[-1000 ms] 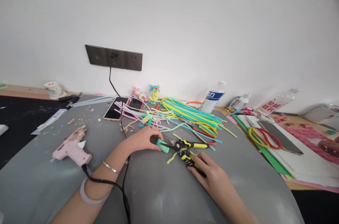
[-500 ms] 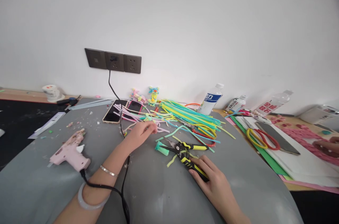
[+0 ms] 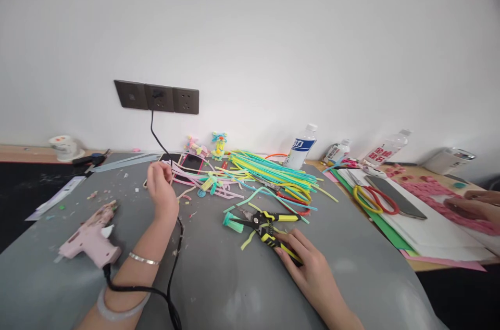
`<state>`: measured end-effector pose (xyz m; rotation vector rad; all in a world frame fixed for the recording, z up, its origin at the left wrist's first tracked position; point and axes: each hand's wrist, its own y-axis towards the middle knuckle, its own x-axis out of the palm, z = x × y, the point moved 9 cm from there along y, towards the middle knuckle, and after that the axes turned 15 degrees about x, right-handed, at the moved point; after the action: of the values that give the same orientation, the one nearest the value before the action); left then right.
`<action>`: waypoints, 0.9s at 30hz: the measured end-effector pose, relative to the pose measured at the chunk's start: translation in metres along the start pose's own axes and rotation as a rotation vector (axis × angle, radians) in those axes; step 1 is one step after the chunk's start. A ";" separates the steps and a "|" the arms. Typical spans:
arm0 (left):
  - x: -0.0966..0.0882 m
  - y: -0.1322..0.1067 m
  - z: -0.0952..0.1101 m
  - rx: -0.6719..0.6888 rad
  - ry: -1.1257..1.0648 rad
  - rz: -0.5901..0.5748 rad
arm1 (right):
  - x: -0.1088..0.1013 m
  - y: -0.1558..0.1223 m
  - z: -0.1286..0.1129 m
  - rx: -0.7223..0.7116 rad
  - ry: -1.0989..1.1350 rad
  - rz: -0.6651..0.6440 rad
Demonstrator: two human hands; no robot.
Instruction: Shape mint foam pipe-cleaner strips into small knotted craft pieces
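My left hand (image 3: 162, 189) is raised over the phone edge and the black cord, fingers curled in; whether anything is in them is hidden. My right hand (image 3: 304, 257) grips the lower handle of black-and-yellow pliers (image 3: 255, 220), which lie on the grey table mat with their handles spread. At the jaws lies a small teal bundle (image 3: 234, 223) of short fuzzy pieces. Behind it are pink and pale pipe cleaners (image 3: 230, 195) and a small green-yellow pipe-cleaner piece (image 3: 211, 183). A thick pile of green, yellow and blue pipe cleaners (image 3: 273, 171) lies farther back.
A pink glue gun (image 3: 91, 239) lies left, its cord crossing my left forearm. Two small figures (image 3: 219, 146) and a bottle (image 3: 300, 148) stand by the wall. To the right are scissors (image 3: 377, 200), paper sheets (image 3: 425, 236) and another person's hand (image 3: 476, 207).
My left hand has moved left, from above the pipe cleaners to over the phone, uncovering the small green-yellow piece. My right hand stays on the pliers. The view has shifted slightly.
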<state>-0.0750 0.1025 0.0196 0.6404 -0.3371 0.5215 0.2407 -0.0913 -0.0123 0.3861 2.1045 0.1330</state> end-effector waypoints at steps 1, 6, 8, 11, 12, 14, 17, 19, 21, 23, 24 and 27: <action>0.000 -0.001 0.001 0.020 0.025 -0.008 | -0.001 0.000 0.001 0.024 0.022 0.000; 0.031 -0.024 -0.006 -0.060 0.069 -0.343 | -0.030 0.015 0.015 0.128 0.189 0.116; 0.037 -0.031 -0.008 -0.101 0.036 -0.393 | -0.053 0.033 0.023 0.147 0.242 0.219; 0.040 -0.033 -0.006 -0.078 0.087 -0.431 | -0.075 0.077 0.033 0.152 0.274 0.260; 0.041 -0.033 -0.006 -0.073 0.117 -0.452 | -0.078 0.095 0.033 0.127 0.276 0.245; 0.043 -0.034 -0.007 -0.082 0.165 -0.497 | -0.070 0.135 0.030 0.082 0.212 0.134; 0.043 -0.035 -0.007 -0.092 0.200 -0.522 | -0.034 0.187 0.028 0.038 0.009 -0.094; 0.042 -0.034 -0.007 -0.093 0.225 -0.515 | -0.013 0.209 0.030 0.031 -0.037 -0.160; 0.041 -0.034 -0.007 -0.094 0.245 -0.502 | 0.006 0.220 0.034 0.028 -0.072 -0.192; 0.040 -0.034 -0.007 -0.110 0.256 -0.502 | 0.017 0.221 0.038 0.015 -0.084 -0.195; 0.040 -0.035 -0.008 -0.119 0.261 -0.504 | 0.020 0.220 0.039 0.009 -0.083 -0.185; 0.045 -0.038 -0.007 -0.133 0.282 -0.549 | 0.018 0.215 0.045 -0.003 -0.056 -0.146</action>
<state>-0.0165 0.0968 0.0167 0.4944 0.0750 0.0572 0.3165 0.1147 0.0017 0.2313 2.0689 0.0390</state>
